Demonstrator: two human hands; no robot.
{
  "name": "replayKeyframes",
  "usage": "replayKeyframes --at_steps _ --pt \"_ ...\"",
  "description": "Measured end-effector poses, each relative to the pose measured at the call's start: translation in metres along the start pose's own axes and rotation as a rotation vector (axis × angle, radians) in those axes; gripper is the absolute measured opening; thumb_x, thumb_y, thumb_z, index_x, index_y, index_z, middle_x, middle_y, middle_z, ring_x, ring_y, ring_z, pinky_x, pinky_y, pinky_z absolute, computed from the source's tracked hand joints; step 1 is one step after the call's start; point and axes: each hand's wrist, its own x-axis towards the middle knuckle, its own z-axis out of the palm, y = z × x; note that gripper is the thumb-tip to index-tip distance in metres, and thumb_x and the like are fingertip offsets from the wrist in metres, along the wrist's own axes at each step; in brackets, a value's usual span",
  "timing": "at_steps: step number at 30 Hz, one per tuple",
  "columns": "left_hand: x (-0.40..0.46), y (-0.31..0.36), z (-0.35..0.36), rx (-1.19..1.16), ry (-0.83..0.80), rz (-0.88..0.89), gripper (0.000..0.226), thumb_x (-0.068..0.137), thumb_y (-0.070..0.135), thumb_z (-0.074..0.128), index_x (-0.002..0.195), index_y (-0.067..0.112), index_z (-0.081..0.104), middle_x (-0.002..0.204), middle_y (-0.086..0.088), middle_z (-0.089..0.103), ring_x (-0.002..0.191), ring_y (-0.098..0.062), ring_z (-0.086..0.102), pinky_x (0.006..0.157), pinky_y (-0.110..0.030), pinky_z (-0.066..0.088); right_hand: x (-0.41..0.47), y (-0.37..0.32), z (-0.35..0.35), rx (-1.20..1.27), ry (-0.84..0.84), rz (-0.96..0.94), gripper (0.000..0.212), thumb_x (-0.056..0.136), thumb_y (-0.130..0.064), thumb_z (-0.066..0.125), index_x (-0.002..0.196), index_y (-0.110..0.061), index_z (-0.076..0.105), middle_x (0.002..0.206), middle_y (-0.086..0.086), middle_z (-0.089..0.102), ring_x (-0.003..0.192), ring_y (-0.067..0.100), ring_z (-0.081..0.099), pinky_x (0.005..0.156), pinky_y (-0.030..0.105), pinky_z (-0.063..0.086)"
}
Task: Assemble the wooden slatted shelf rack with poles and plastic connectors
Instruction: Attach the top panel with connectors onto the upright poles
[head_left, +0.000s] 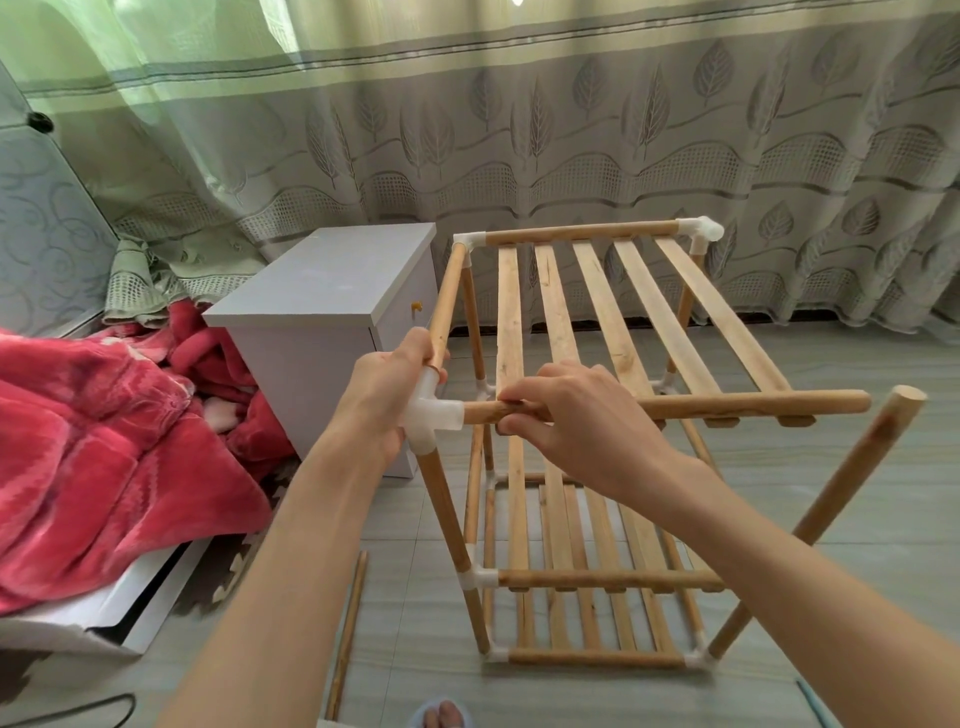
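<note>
- Shelf rack (571, 467): partly built wooden frame standing on the tiled floor (831, 493), between a white cabinet (322, 312) on the left and a patterned curtain (571, 130) behind.
- Top tier: five flat slats (618, 322) running from the rear pole to the front pole (727, 402); the front pole's right end is free, with no connector on it.
- White plastic connector (434, 415): at the near-left top corner, joining the left side pole, the front pole and the upright below.
- Left hand (384, 400): curled round the near-left corner, fingers closed over the connector and the end of the left side pole.
- Right hand (576, 421): just to the right of the connector, fingers and thumb pinching the front pole near its left end.
- Loose upright (821, 519): leaning outward at the near-right corner, foot in the bottom connector, top end free and well apart from the front pole.
- Lower tiers: slats in place on the middle and bottom levels, with white connectors at the corners.
- Spare pole (348, 634): lying on the floor left of the rack.
- Red blanket (104, 441): heaped at the left edge, beside the cabinet.
</note>
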Motion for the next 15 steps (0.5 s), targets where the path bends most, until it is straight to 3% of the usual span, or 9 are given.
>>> replayKeyframes --at_steps 15 --pt "-0.0053 -0.0053 0.0015 -0.097 -0.052 -0.015 0.015 0.087 0.022 0.044 0.092 0.013 0.054 0.079 -0.003 0.051 0.065 -0.012 0.043 0.057 -0.026 0.037 -0.0013 -0.0001 -0.0001 0.022 -0.014 -0.011 0.024 0.091 -0.038 0.052 0.108 -0.027 0.064 0.085 -0.007 0.056 0.080 0.009 0.046 0.084 0.031 0.039"
